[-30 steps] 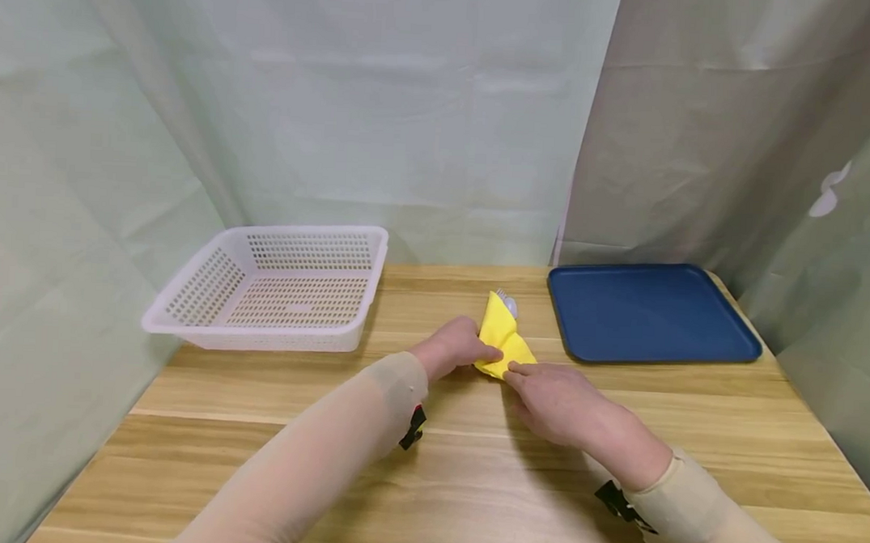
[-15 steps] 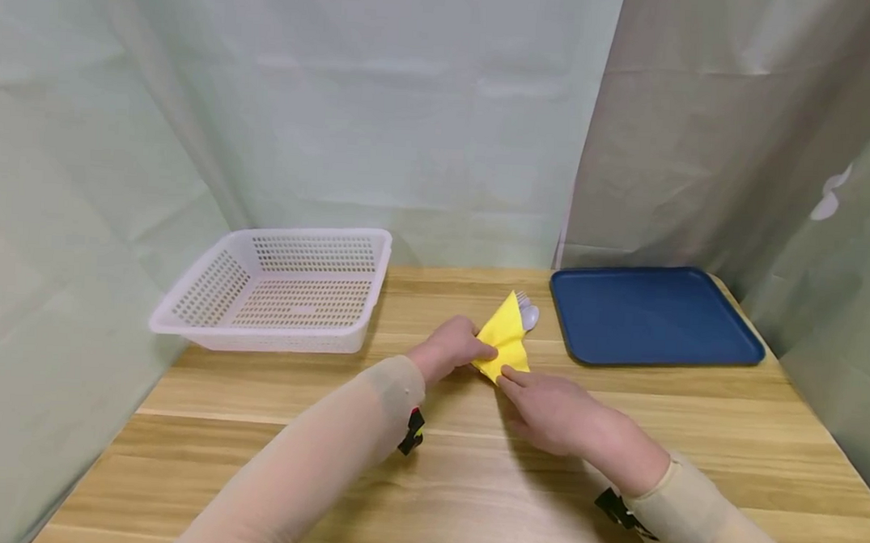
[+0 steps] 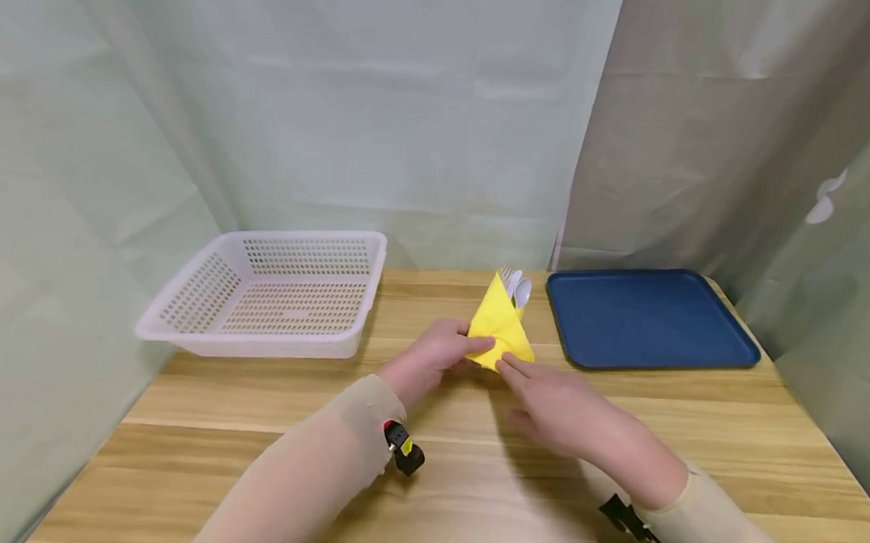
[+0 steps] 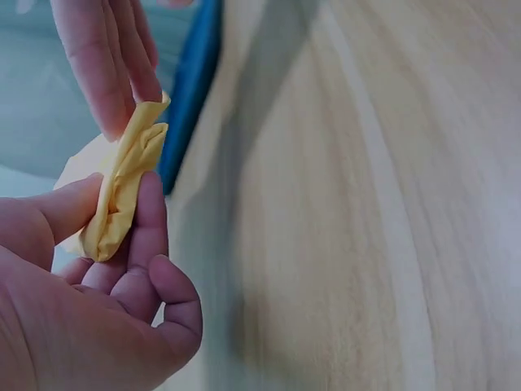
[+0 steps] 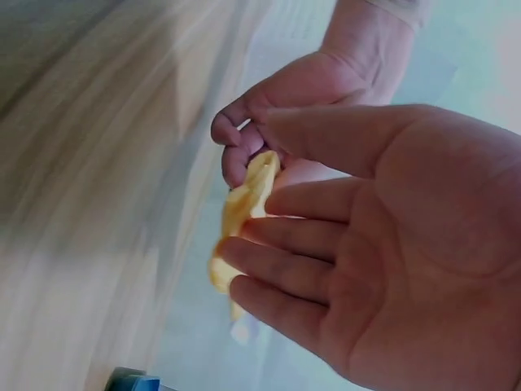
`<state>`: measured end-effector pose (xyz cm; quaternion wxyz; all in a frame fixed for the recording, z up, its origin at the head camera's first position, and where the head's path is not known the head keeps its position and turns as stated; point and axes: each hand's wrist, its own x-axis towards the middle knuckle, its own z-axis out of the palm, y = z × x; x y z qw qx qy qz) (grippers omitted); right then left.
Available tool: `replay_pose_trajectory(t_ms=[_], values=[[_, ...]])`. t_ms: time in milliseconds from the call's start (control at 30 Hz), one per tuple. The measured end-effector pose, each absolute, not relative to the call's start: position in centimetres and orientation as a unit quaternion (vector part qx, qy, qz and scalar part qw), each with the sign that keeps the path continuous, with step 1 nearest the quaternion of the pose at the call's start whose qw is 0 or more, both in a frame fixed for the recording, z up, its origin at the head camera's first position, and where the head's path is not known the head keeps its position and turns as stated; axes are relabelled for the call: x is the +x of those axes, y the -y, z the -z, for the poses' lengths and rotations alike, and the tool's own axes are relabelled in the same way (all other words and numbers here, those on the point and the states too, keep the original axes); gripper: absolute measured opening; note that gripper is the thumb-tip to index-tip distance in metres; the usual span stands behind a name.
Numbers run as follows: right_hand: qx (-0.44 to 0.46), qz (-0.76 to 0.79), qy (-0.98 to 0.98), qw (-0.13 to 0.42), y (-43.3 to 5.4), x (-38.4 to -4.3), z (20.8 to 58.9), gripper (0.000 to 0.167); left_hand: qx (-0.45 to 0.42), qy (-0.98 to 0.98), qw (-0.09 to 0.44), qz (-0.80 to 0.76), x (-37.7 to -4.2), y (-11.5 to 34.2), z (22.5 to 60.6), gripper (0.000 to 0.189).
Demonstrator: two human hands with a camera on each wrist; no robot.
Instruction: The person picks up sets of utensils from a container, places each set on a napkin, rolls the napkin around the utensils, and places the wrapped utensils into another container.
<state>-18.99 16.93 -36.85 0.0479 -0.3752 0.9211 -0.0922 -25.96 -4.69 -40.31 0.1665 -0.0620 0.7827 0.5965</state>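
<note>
A yellow cloth napkin is folded into a cone, with pale cutlery poking out of its top: a fork, a spoon and a slim piece between them. The left hand grips the bundle's lower left side, thumb in front and fingers behind, as the left wrist view shows. Straight fingers of the right hand touch the napkin's lower right part. From the right wrist camera, the right palm faces the lens with its fingers extended against the napkin. The cloth hides the cutlery's lower ends.
A white perforated plastic basket stands at the back left of the wooden table. To the back right lies a blue tray. Grey-green sheets hang behind and at both sides.
The napkin bundle tilts up and shifts slightly away, and more of the fork and spoon shows. The left hand turns with it; the right fingers stay against the cloth.
</note>
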Motion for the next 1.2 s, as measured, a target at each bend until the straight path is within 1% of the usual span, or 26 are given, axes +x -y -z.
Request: replay_pose_trajectory(t_ms=[200,367,533,700,1033,1200], values=[[-0.386,0.106,-0.912,-0.087,-16.9,-18.8,36.2,0.063,-0.062,-0.727,0.151,-0.667,-25.7,5.5,39.5,0.03],[-0.377,0.132,-0.905,-0.144,-16.4,-19.0,35.9,0.057,-0.059,-0.694,0.129,-0.706,-25.4,6.0,39.0,0.03],[-0.369,0.155,-0.898,-0.181,-15.6,-19.4,35.5,0.048,-0.055,-0.677,0.103,-0.727,-24.9,6.3,38.9,0.03],[-0.348,0.173,-0.901,-0.193,-14.8,-19.8,35.2,0.041,-0.061,-0.663,0.073,-0.742,-24.5,6.4,38.8,0.03],[-0.277,0.239,-0.895,-0.256,-13.2,-21.1,35.3,0.015,-0.048,-0.661,0.025,-0.748,-23.7,6.3,38.8,0.028],[-0.261,0.248,-0.893,-0.27,-12.5,-21.7,35.6,0.011,-0.035,-0.655,0.01,-0.754,-23.3,6.3,39.0,0.029]])
